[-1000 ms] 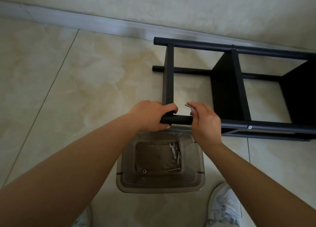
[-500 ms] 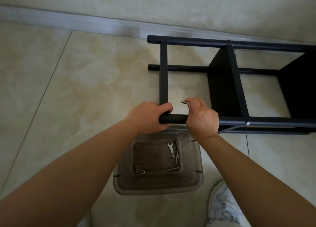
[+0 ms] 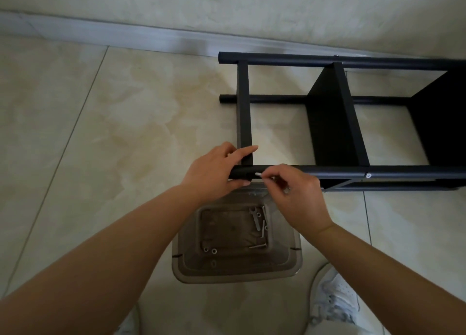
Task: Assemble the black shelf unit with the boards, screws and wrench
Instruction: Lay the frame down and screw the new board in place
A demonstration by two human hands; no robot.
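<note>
The black shelf unit lies on its side on the tiled floor, with round black poles and flat boards between them. My left hand grips the left end of the near pole, beside the end board. My right hand pinches a silver screw whose tip touches the pole just right of my left thumb. Another screw head sits in the pole further right. A wrench lies in the clear box below my hands.
A clear plastic box on the floor under my hands holds loose screws and washers. My white shoe is at its right. The wall and skirting run just behind the shelf unit.
My right hand has come down from above the pole to its near side and now presses the screw's tip against the pole. My left hand keeps its grip on the pole end.
</note>
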